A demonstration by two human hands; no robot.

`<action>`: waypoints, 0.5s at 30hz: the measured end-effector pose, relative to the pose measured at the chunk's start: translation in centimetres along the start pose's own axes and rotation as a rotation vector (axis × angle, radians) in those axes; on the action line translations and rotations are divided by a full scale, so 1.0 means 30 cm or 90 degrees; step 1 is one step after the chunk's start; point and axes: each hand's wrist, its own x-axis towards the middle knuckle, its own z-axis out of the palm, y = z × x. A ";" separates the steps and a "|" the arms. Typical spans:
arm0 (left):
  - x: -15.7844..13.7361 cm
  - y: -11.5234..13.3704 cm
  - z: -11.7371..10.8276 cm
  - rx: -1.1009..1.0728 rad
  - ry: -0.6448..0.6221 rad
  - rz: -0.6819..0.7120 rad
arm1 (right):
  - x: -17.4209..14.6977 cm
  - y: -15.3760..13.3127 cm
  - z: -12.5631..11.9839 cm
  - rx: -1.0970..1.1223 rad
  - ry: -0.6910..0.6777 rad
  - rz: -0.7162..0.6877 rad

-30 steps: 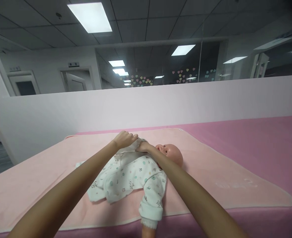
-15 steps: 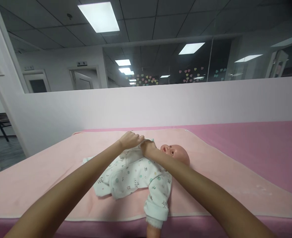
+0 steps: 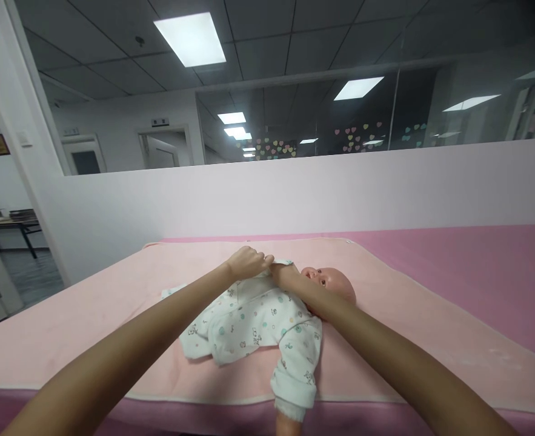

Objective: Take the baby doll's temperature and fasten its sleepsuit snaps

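A baby doll (image 3: 337,283) lies on its back with its head to the right, dressed in a white printed baby shirt (image 3: 253,330). Its near sleeve hangs toward the bed's front edge, a bit of the doll's arm (image 3: 288,424) showing below the cuff. My left hand (image 3: 249,263) is closed in a fist over the shirt's far side; what it grips is hidden. Right beside it, my right hand (image 3: 286,277) bends down at the far sleeve by the doll's chin. White cloth and the wrist cover its fingers.
Under the doll a pink blanket (image 3: 412,357) with a pale border spreads over a darker pink mattress (image 3: 476,266). A white half wall (image 3: 294,194) with glass above stands behind. At the far left, a table (image 3: 10,223) shows through a doorway.
The whole view has shifted, so everything sits slightly farther right. Both hands stay together at the shirt's far side, with little movement against the doll.
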 end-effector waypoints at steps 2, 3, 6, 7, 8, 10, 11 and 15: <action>-0.019 0.008 0.001 -0.005 -0.032 -0.050 | -0.027 0.005 -0.024 -0.039 -0.004 -0.002; -0.033 0.014 0.003 -0.004 -0.058 -0.072 | -0.044 0.012 -0.038 -0.053 -0.004 -0.006; -0.081 0.031 0.005 -0.016 -0.144 -0.107 | -0.096 0.040 -0.083 -0.107 0.017 -0.013; -0.096 0.037 0.001 -0.029 -0.164 -0.116 | -0.111 0.049 -0.097 -0.143 0.039 -0.018; -0.109 0.044 -0.005 -0.046 -0.178 -0.129 | -0.124 0.057 -0.108 -0.185 0.064 -0.023; -0.124 0.055 -0.027 -0.086 -0.191 -0.160 | -0.141 0.065 -0.122 -0.266 0.104 -0.040; -0.127 0.059 -0.041 -0.105 -0.192 -0.172 | -0.145 0.064 -0.123 -0.290 0.109 -0.053; -0.119 0.067 -0.098 -0.140 -0.186 -0.185 | -0.148 0.035 -0.096 -0.278 0.022 -0.127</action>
